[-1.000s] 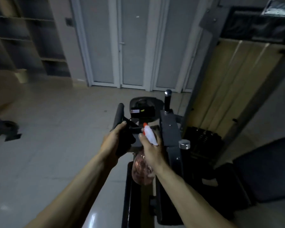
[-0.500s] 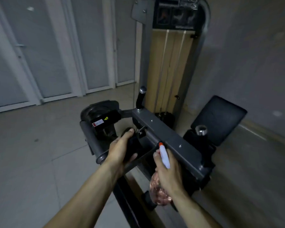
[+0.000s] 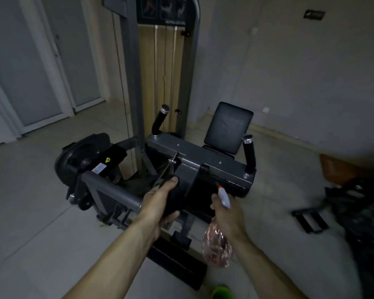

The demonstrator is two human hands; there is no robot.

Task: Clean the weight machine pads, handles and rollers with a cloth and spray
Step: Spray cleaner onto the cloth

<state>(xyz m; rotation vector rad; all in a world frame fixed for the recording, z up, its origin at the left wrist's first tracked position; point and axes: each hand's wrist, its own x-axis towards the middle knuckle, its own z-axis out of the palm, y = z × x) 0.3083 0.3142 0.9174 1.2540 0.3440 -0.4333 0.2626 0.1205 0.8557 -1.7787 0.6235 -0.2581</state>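
Pink spray bottle (image 3: 217, 249), body below right grip (image 3: 228, 214)

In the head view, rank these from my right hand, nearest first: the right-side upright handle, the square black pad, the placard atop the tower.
1. Right-side upright handle, just beyond the right hand.
2. Square black pad, behind that handle.
3. Placard, high at the back.

Matt grey metal frame (image 3: 205, 157), black padded backrest (image 3: 228, 127), clear plastic spray bottle (image 3: 217, 248).
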